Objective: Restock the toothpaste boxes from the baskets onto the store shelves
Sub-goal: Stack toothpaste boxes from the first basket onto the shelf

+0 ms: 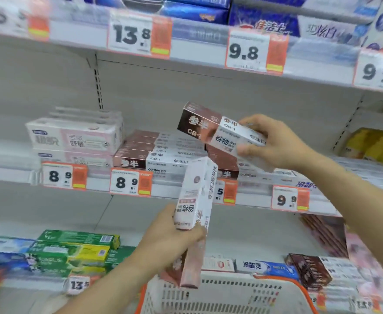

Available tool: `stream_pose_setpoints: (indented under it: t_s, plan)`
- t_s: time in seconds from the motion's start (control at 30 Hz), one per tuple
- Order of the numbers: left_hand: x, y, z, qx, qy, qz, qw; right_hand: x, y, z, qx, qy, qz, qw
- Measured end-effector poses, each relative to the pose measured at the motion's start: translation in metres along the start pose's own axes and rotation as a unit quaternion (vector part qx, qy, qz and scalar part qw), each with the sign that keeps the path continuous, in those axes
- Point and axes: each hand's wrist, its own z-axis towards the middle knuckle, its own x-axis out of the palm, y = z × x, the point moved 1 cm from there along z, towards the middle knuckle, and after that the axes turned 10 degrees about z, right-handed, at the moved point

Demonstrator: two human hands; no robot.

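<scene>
At the bottom edge, nearest the camera, a white slotted plastic basket with an orange rim [231, 295] is sitting below both arms. Just above it, the left hand [170, 236] is gripping an upright pink-and-white toothpaste carton [195, 200], fingers curled round its lower half. Further in, the right hand [274, 143] is pinching a brown-and-white toothpaste carton [217, 130] by its white end, tilted, over the stack of matching brown-and-white cartons [154, 152] on the white middle shelf [23, 175].

Risk, as I judge it: the tilted carton is being held at one end only, so it could pivot and knock the stack askew on landing. The left carton, upright and held low, could topple forward into the basket.
</scene>
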Motion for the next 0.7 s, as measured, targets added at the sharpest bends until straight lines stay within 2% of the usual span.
stream_pose_setpoints:
  t_s: [0.07,0.2,0.33,0.53,0.63,0.7]
  plan:
    - [-0.016,0.009,0.0,0.021,-0.017,0.055,0.998,0.013,0.009,0.029,0.001,0.045,0.0,0.999]
    - [-0.038,0.025,0.001,0.048,-0.01,0.163,0.985,0.046,0.036,0.078,-0.032,0.138,-0.071,0.987]
    - [-0.049,0.033,0.004,0.073,-0.015,0.259,0.963,0.084,0.044,0.103,-0.016,0.208,-0.115,0.971]
    - [-0.056,0.036,0.006,0.111,-0.008,0.313,0.943,0.105,0.04,0.099,-0.03,0.191,-0.055,0.98]
    - [-0.054,0.035,0.007,0.121,-0.004,0.315,0.941,0.108,0.039,0.099,-0.018,0.203,-0.05,0.978]
    - [-0.053,0.035,0.007,0.131,-0.004,0.319,0.939,0.107,0.044,0.095,-0.045,0.177,-0.086,0.979]
